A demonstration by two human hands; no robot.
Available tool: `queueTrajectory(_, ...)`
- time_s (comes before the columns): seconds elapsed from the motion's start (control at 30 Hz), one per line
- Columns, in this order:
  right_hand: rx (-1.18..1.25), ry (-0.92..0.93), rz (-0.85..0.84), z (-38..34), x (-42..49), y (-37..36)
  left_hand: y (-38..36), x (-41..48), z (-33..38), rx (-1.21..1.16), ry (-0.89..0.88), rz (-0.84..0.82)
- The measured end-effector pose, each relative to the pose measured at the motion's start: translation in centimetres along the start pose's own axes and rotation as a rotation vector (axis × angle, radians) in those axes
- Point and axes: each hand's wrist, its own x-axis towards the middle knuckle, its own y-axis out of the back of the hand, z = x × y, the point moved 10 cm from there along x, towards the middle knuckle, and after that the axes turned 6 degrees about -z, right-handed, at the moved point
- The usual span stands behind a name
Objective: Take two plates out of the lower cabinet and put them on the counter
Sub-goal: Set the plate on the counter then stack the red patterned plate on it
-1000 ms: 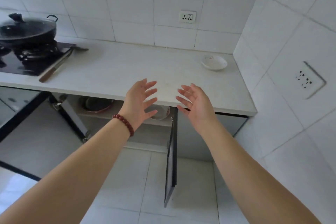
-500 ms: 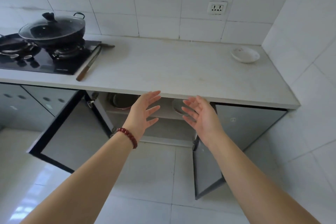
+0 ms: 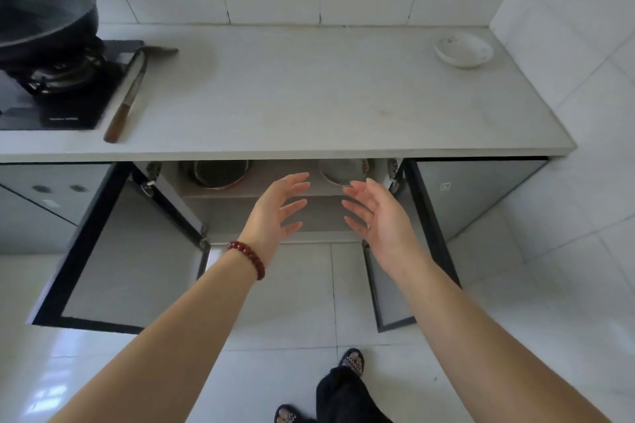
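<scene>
Hovering spread and empty, your left grip and right grip face plates half-hidden at 1 o'clock. Grabbing blind under the worktop risks chipping them.

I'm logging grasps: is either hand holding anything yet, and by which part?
Nothing is held. The left hand and right hand are both open and empty, in front of the open lower cabinet.

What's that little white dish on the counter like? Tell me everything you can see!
The dish is small, round, shallow and white, ceramic by its look, with faint dark specks inside. It sits upright on the pale counter, in the far right corner near the tiled wall. It seems to hold nothing, and only the counter touches it.
</scene>
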Motion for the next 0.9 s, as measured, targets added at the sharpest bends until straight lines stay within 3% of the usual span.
queueTrajectory(0.5, 0.095, -0.093, 0.081, 0.0, 11.7, 5.9, -3.3, 12.9, -2.6, -0.007, 0.049, 0.069)
queueTrajectory(0.9, 0.159, -0.081, 0.226, 9.5, 22.4, 9.7, -2.0, 25.8, -10.2, 0.049, 0.059, -0.046)
